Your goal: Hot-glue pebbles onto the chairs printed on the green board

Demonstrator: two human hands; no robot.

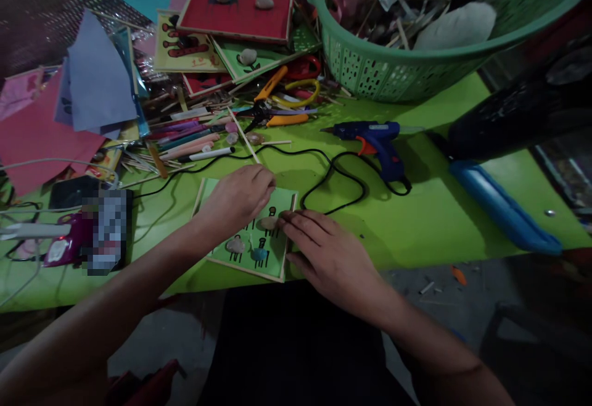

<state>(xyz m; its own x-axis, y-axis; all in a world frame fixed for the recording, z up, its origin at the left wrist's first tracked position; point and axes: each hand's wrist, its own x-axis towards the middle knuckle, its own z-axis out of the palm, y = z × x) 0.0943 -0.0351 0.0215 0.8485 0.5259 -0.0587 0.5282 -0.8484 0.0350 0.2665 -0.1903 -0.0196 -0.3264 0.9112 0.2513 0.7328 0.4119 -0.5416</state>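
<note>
A green card edged with thin wooden sticks lies near the table's front edge, with drawn black figures and several stones on it. My left hand is over the card's top edge, its fingers closed round a thin wooden stick that points up and away. On the right edge of the card rests my right hand, fingers close together, tips beside a brown stone. Nearer the front are a pinkish stone and a blue stone. Whether my right fingertips hold anything is hidden.
A blue glue gun and its black cable lie behind my right hand. Farther back are a green basket, orange pliers, pens and framed cards. A blue tray is at right, a phone at left.
</note>
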